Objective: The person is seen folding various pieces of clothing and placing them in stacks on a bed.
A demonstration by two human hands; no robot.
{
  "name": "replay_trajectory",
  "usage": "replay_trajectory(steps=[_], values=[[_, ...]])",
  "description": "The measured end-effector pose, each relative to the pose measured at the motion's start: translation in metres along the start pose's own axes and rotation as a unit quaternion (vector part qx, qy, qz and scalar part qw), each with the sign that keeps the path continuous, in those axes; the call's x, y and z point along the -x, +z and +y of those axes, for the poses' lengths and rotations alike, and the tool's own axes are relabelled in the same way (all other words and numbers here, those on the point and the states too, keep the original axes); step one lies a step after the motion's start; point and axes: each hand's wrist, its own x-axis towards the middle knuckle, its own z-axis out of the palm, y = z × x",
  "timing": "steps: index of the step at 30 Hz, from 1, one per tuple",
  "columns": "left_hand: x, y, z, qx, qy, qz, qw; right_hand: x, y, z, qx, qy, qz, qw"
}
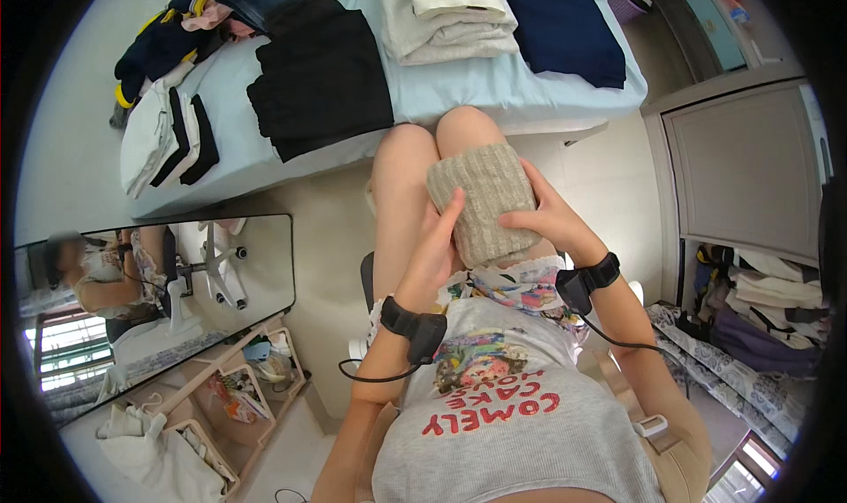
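A folded beige ribbed-knit garment (486, 198) rests over my lap, in a compact rectangular bundle. My left hand (440, 238) grips its left edge, thumb lying on top and fingers hidden beneath. On the opposite side, my right hand (552, 208) holds the bundle, with the thumb across its lower right part and the other fingers behind its edge. Both wrists wear black strapped devices with cables. Beyond my knees lies a bed with a light blue sheet (437, 96), carrying a folded black garment (324, 73) and a stack of grey and white folded clothes (456, 33).
Folded navy cloth (569, 33) lies at the bed's right, folded white and black pieces (169, 136) at its left. Loose clothes (165, 46) are heaped behind those. A mirror (258, 265) and pink storage rack (218, 397) stand left; a cabinet (741, 172) with clothes stands right.
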Motion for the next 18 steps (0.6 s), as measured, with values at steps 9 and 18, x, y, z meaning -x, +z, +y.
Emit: replay_trajectory(steps=[9,18], values=[[-0.008,-0.013,-0.005,-0.054,-0.047,-0.004,0.997,-0.011,-0.013,0.029,-0.127,0.054,0.047,0.989],[-0.008,-0.013,-0.044,-0.079,0.094,0.21,0.97,0.02,0.008,0.01,0.045,0.017,0.083,0.995]])
